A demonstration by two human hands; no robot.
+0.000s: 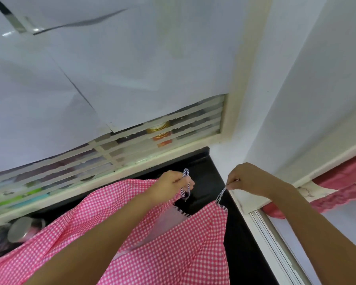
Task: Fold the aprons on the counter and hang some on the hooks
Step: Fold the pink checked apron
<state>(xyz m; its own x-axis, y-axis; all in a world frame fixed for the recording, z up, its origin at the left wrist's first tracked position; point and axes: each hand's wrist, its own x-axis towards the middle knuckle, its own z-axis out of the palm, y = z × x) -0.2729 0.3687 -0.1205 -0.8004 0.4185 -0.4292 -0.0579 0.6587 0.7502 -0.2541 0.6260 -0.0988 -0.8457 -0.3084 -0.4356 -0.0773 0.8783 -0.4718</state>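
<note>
Over the black counter [240, 254] the pink apron [173, 247] is not folded or hung yet; left hand [172, 185] grips one strap [188, 191], right hand [249, 178] pinches the other strap [221, 195]

Location type: domestic kitchen. Evidence:
- black polished counter [212, 167] along wall, ending in corner
- steel vessels [22, 229] at counter's left end
- slatted cream grille [132, 147] above counter, upper part papered over
- gold-lidded jar [158, 126] and coloured containers [32, 192] visible behind slats
- pink checked apron [173, 243] spread over counter
- pink curtain [341, 179] at side opening, right
- white painted walls [296, 79]
</note>
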